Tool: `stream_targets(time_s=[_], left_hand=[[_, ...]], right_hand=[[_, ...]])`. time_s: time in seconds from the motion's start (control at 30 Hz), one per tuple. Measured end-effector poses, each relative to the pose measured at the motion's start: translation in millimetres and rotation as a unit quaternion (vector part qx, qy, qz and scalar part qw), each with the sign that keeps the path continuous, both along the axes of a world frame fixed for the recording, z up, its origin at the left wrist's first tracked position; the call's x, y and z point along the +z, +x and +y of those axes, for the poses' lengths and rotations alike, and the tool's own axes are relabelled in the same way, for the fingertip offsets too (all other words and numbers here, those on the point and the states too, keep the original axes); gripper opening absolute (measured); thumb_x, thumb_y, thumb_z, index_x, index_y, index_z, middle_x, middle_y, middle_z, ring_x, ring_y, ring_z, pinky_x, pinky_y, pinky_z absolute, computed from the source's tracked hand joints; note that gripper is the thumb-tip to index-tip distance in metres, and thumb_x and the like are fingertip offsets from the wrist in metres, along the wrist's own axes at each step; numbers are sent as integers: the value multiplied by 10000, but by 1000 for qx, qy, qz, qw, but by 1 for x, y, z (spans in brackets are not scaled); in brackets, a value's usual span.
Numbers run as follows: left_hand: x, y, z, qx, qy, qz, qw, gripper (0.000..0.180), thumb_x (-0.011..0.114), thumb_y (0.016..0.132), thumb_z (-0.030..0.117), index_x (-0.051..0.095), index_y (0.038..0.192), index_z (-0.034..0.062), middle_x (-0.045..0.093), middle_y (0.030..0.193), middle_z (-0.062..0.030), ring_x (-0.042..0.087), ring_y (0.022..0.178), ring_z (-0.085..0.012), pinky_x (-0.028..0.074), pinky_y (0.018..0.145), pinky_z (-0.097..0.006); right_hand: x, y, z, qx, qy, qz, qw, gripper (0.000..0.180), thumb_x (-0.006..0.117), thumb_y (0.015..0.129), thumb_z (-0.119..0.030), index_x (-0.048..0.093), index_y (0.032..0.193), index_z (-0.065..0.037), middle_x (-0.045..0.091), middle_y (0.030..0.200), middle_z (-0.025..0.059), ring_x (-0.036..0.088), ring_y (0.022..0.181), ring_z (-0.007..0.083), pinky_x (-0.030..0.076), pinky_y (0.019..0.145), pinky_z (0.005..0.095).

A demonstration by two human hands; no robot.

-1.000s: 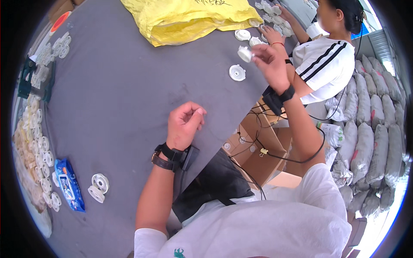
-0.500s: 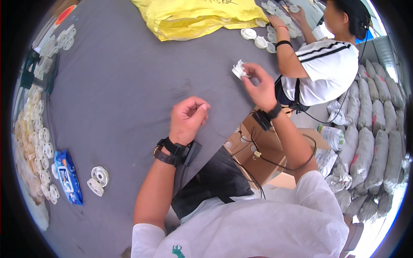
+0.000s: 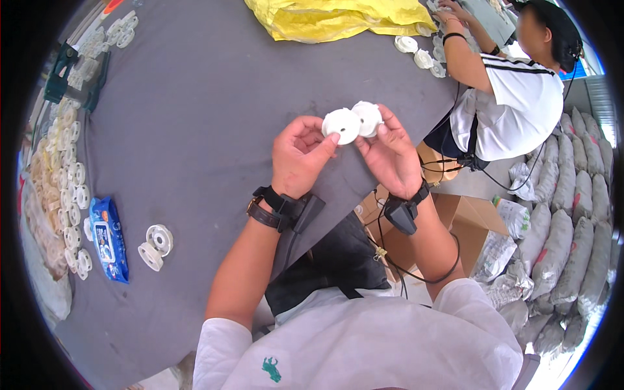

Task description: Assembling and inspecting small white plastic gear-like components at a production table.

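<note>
- Along the far left rim of the grey table (image 3: 195,117), rows of white plastic spools (image 3: 65,195) lie packed side by side, with a dark green tool (image 3: 62,68) near the top of that row and more white parts above it.
- Just right of the rows lies a blue packet of wipes (image 3: 107,239), and beside it a single white spool (image 3: 155,246) rests on its side, apart from the others.
- Over the middle of the table, the left hand (image 3: 300,156) is closed on a white round disc (image 3: 342,125), thumb pressed against its face and fingers curled behind its edge. A black band and a watch sit on that wrist.
- Touching that disc on its right is a second white disc (image 3: 368,117), gripped by the right hand (image 3: 390,153), thumb at the front and fingers behind. Both discs are held up above the table near its right edge, their rims meeting between the two hands.
- A black device (image 3: 402,214) is strapped to the right wrist, with a dark cable looping down from it.
- At the top edge, a crumpled yellow bag (image 3: 338,18) lies on the table, and a few white spools (image 3: 416,53) sit just right of it.
- Further right, another person in a white shirt with dark stripes (image 3: 513,104) sits at the table's corner, hands (image 3: 452,10) reaching among the white parts there.
- Below that person stands an open cardboard box (image 3: 468,221), and grey sacks (image 3: 572,214) are stacked along the right rim.
</note>
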State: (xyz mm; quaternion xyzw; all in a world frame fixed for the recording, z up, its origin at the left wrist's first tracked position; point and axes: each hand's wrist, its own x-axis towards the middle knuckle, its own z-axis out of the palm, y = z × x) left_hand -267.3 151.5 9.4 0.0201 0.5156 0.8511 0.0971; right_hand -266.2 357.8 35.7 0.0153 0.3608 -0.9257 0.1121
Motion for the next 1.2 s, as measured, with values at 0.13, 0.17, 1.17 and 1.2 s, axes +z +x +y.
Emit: stream_targets(time_s=[0.13, 0.17, 1.17, 1.2], left_hand=[[-9, -6, 1, 43, -5, 50, 998, 261, 754, 951, 48, 695, 1191, -35, 707, 1199, -100, 684, 1060, -179, 558, 907, -321], [-8, -3, 3, 37, -7, 37, 999, 261, 754, 951, 48, 695, 1191, -35, 707, 1199, -100, 684, 1060, -179, 558, 907, -321], [0, -3, 6, -23, 86, 107, 990, 694, 867, 758, -80, 571, 1381, -3, 605, 1348, -136, 622, 1269, -282, 578, 1039, -434], [-1, -3, 6, -22, 86, 105, 990, 694, 867, 758, -80, 571, 1381, -3, 605, 1348, -136, 622, 1269, -282, 578, 1039, -434]], right_hand=[[9, 0, 5, 10, -20, 11, 1000, 417, 652, 1017, -66, 557, 1423, -59, 632, 1382, 91, 601, 1291, 235, 521, 1081, 419], [11, 5, 4, 3, -22, -2, 1000, 417, 652, 1017, -66, 557, 1423, -59, 632, 1382, 91, 601, 1291, 235, 521, 1081, 419], [27, 8, -9, 24, 370, 138, 918, 671, 832, 771, 92, 613, 1393, -35, 576, 1390, 68, 590, 1236, 197, 532, 1002, 331], [27, 8, -9, 25, 371, 137, 918, 671, 832, 771, 92, 613, 1393, -35, 576, 1390, 68, 590, 1236, 197, 532, 1002, 331]])
